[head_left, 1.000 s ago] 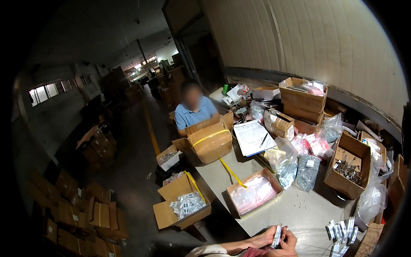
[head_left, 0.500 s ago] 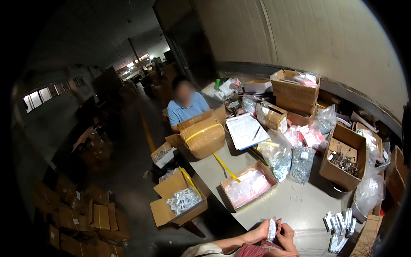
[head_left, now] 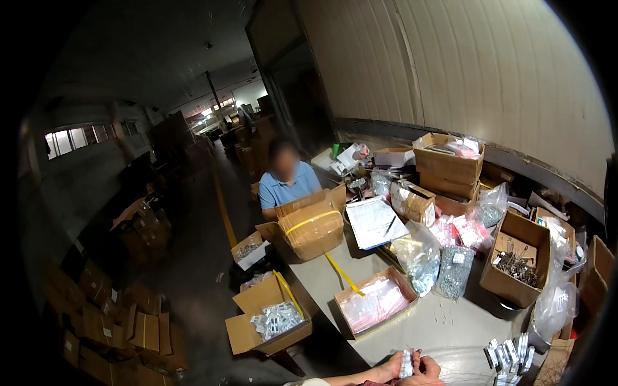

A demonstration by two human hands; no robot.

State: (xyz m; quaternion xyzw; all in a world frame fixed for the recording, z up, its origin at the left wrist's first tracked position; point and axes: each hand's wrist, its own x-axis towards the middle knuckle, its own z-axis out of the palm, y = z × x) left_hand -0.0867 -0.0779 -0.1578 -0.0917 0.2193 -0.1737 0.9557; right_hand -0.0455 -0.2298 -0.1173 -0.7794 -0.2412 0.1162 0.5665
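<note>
At the near edge of the table my left hand is closed around a small whitish packet, with a silvery sheen and a clear top edge. What lies inside it is too small to make out. My right hand presses against the packet's right side, its fingers curled and pinched at the upper edge. To the right lies a loose pile of silver metal pieces. Just beyond my hands stands a shallow cardboard box holding flat clear plastic bags with pinkish edges.
An open carton of silver packets stands left of the table. Across from me, a person in a blue shirt sits behind a taped carton. Farther back are a clipboard, bags of hardware and a box of metal parts.
The view has tilted up, so the table and my hands sit lower in the picture. Both hands stay together on the packet, which shows less of its white face.
</note>
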